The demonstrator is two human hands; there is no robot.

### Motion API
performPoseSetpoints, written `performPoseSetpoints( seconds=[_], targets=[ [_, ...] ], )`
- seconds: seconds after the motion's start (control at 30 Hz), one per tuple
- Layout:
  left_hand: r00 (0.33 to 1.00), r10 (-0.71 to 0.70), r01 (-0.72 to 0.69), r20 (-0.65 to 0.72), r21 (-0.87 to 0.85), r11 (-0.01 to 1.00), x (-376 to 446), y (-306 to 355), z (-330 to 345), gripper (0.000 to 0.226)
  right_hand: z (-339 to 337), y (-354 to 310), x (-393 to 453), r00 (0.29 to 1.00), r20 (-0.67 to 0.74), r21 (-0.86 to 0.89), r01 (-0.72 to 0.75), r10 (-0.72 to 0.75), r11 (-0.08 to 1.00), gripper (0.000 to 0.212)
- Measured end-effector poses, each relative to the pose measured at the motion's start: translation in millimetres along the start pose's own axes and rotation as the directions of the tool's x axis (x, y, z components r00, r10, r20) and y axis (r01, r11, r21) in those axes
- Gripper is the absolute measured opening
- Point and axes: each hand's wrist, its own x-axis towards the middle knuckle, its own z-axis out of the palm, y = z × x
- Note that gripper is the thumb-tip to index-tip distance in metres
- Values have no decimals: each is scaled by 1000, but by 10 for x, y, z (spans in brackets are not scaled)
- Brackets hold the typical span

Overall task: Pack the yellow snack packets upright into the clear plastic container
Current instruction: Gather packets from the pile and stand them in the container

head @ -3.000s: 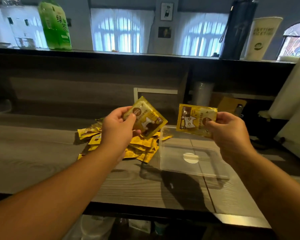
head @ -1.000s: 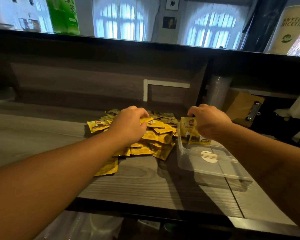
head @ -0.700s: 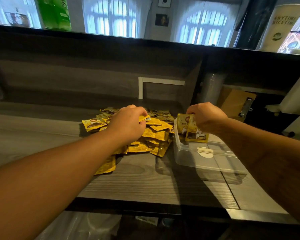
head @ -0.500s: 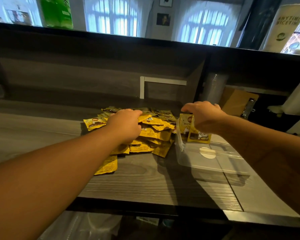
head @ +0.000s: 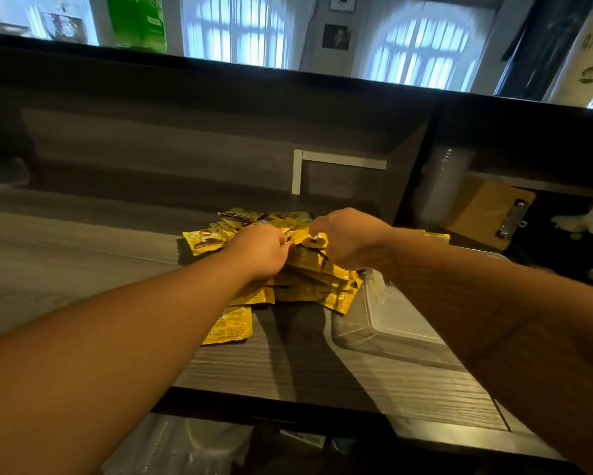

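Clear container (head: 387, 323) beside packet pile (head: 301, 279) — contents hidden by forearm.

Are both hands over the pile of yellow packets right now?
Yes, the left hand and right hand both reach into the packet pile.

The right hand (head: 348, 240), which half a second ago was holding packets upright inside the clear container (head: 373, 323), is now reaching left of it onto the pile of yellow packets (head: 308, 272), fingers pinching one beside the left hand (head: 260, 252). A packet's top edge (head: 437, 236) is showing at the container's far end.
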Motion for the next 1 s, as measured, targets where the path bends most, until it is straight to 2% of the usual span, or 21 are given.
performPoseSetpoints(
  seconds=[0.07, 0.13, 0.2, 0.3, 0.33, 0.37, 0.43, 0.5, 0.57, 0.7, 0.83, 1.0],
  targets=[
    [999, 4, -4, -41, -23, 1000, -25, -18, 21, 33, 43, -88, 32, 999, 43, -48, 5, -3, 999, 44],
    [992, 19, -21, -128, -12, 1000, -79, -10, 12, 24, 82, -118, 63, 1000, 22, -46, -4, 5, 999, 37],
    [965, 21, -51, -260, -110, 993, -143, -22, -6, 18, 112, -120, 93, 1000, 0, -29, -21, 21, 999, 35],
    [846, 40, -203, -532, -251, 946, -251, -67, -53, 20, 147, -115, 109, 999, -29, -35, -45, 44, 998, 37],
    [811, -2, -222, -584, -311, 924, -276, -73, -77, 21, 160, -107, 109, 997, -59, -41, -50, 48, 998, 37],
    [781, -102, -210, -616, -414, 886, -298, -68, -112, 23, 174, -101, 114, 995, -90, -43, -55, 51, 998, 37],
    [725, -382, -155, -573, -677, 720, -309, -47, -198, 24, 198, -87, 127, 990, -129, -32, -65, 60, 997, 40],
    [712, -586, -109, -387, -886, 451, -317, -29, -277, 27, 205, -91, 124, 987, -141, 1, -73, 72, 997, 42],
    [734, -643, -58, -216, -965, 258, -356, -24, -305, 31, 188, -94, 123, 985, -156, 30, -66, 70, 997, 40],
    [755, -654, -14, -38, -999, 42, -484, 2, -367, 29, 139, -83, 86, 970, -241, 31, -40, 47, 999, 32],
    [777, -627, 8, 44, -998, -60, -577, 73, -477, 27, 79, -43, -25, 932, -362, 41, -6, 21, 999, 35],
    [800, -599, -30, -23, -1000, -2, -626, 235, -574, 20, -72, 118, -253, 828, -522, 406, 30, 205, 913, 30]
  ],
)
